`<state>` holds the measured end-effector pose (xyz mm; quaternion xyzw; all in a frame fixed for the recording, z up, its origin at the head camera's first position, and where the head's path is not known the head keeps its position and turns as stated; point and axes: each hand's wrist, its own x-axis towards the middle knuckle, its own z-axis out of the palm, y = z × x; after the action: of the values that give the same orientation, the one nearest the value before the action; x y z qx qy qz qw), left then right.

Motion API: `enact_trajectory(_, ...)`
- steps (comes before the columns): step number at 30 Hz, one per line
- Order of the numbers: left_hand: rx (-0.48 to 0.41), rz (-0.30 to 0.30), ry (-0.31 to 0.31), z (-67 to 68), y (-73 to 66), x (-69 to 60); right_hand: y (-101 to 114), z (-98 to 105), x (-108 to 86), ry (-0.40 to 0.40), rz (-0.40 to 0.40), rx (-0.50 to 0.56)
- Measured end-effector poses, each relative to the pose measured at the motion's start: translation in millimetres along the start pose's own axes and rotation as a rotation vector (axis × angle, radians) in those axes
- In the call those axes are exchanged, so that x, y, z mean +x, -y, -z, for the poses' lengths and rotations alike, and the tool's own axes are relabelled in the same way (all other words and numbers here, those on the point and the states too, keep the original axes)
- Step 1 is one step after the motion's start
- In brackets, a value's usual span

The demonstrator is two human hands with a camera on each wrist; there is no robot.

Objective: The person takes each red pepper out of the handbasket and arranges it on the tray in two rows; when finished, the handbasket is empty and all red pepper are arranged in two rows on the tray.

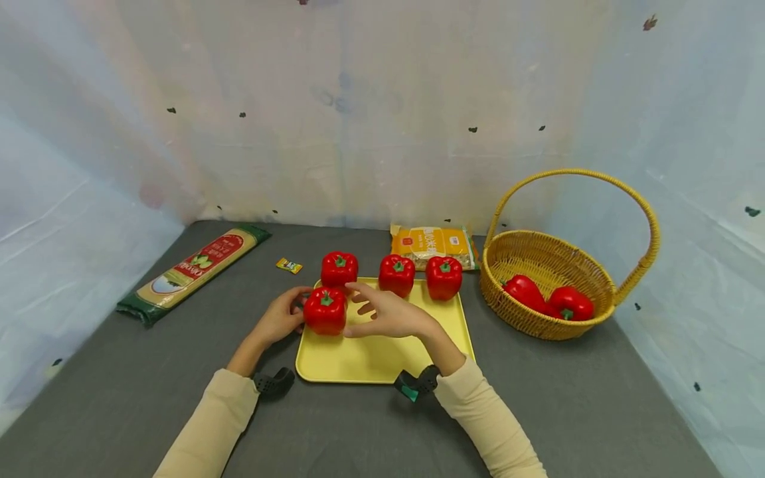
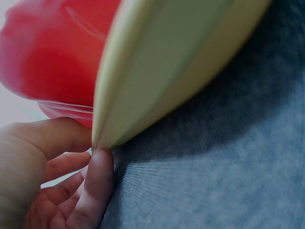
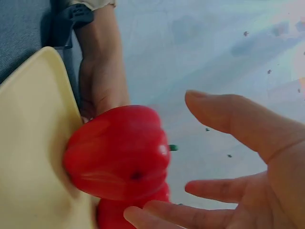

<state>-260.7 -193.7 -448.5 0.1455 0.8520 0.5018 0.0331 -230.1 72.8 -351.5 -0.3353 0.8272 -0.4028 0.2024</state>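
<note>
A yellow tray (image 1: pixel 358 366) lies on the dark cloth. My left hand (image 1: pixel 279 320) is at its left side, and in the left wrist view the fingers pinch the tray's rim (image 2: pixel 106 90). Just inside that rim stands a glossy red bell pepper (image 1: pixel 325 313), stem up. My right hand (image 1: pixel 391 313) hovers over the tray to the right of this pepper, thumb and fingers spread. The right wrist view shows a gap between the right hand (image 3: pixel 281 176) and the pepper (image 3: pixel 119 148). Three more red peppers stand along the far edge, one (image 1: pixel 339 267) behind the near one.
A yellow wicker basket (image 1: pixel 493 292) with a tall handle holds two red peppers (image 1: pixel 570 304) at the right. Behind the tray lies an orange food packet (image 1: pixel 433 242). To the left are a small yellow sachet (image 1: pixel 289 265) and a long green-ended package (image 1: pixel 194 269).
</note>
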Motion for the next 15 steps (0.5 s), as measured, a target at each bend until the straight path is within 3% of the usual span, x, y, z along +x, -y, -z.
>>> enact_trajectory(7,-0.005,0.045,-0.004,-1.8,2.9,-2.2,0.4,9.4,-17.5,0.026,0.045,-0.086)
enact_trajectory(15,-0.014,0.039,-0.009,-0.7,-0.7,1.0,-2.8,46.8,-53.1,-0.04,0.043,-0.197)
